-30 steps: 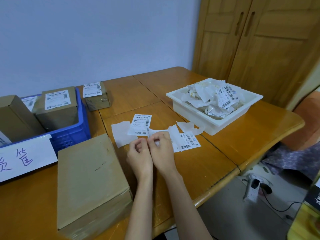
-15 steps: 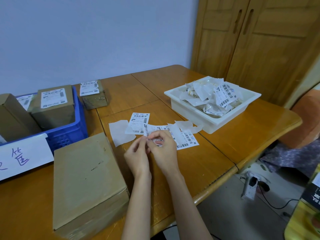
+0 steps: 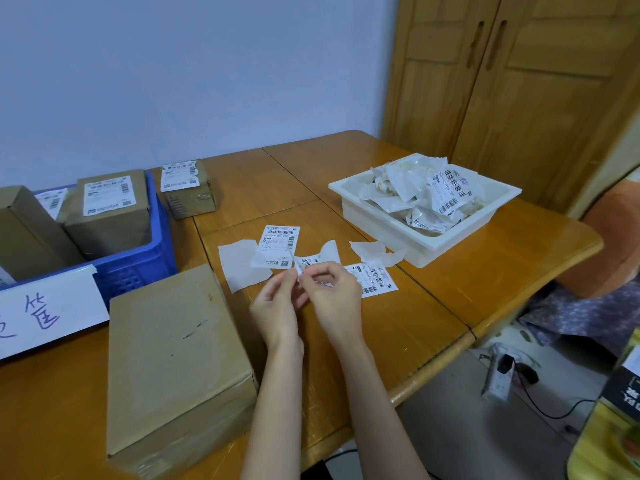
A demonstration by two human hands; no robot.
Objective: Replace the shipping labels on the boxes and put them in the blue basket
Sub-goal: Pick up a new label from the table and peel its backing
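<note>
Above the table (image 3: 433,306), the left hand (image 3: 277,308) and the right hand (image 3: 337,299) both pinch one shipping label (image 3: 306,264) at its corner, probably to peel it from the backing. If the fingers pull too fast, the thin paper could tear or stick to itself. The bare box (image 3: 173,358) waits just beside the blue basket (image 3: 138,268), which holds labelled boxes.
</note>
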